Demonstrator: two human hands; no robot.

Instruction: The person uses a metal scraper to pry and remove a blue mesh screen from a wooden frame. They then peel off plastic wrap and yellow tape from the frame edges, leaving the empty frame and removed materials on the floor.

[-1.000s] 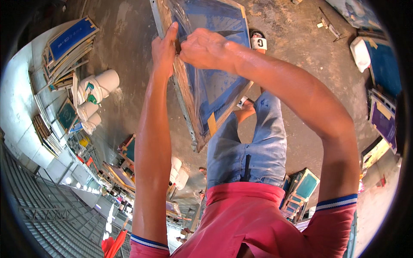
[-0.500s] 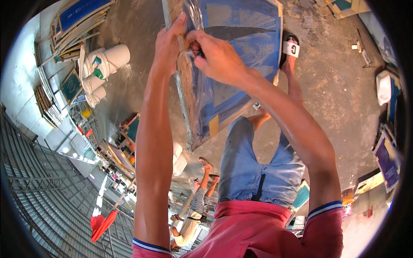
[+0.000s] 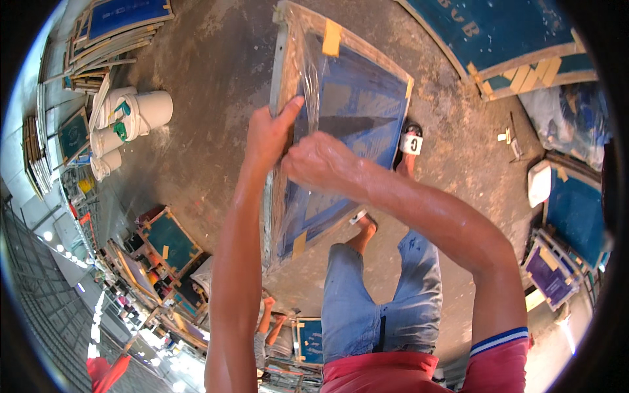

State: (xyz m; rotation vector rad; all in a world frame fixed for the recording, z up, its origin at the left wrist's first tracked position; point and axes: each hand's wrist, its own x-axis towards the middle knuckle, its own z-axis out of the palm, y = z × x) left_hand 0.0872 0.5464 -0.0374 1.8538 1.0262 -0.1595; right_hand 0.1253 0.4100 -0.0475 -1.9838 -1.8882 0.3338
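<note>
A wood-framed printing screen point(image 3: 386, 57) with blue and grey mesh is held up in front of me, tilted. Clear, wrinkled plastic film point(image 3: 310, 73) runs along its left side. My left hand point(image 3: 270, 136) grips that side's wooden bar, thumb over the face and fingers round the back. Just below it, my right hand point(image 3: 316, 162) is a closed fist against the same bar, its back toward me. What the fist holds, if anything, is hidden. A dark pointed shape point(image 3: 357, 124) shows on the mesh beyond the fist.
White buckets point(image 3: 152, 112) and stacked screens point(image 3: 118, 49) stand at the left wall. A large teal screen point(image 3: 498, 33) is at the upper right. A white container point(image 3: 540, 183) and a purple screen point(image 3: 550, 275) are at the right. Another person's legs point(image 3: 267, 318) show below.
The view has shifted, and the screen now shows its top corner. My right fist sits lower against the bar relative to my left hand, with its fingers turned out of sight. The left hand keeps its grip.
</note>
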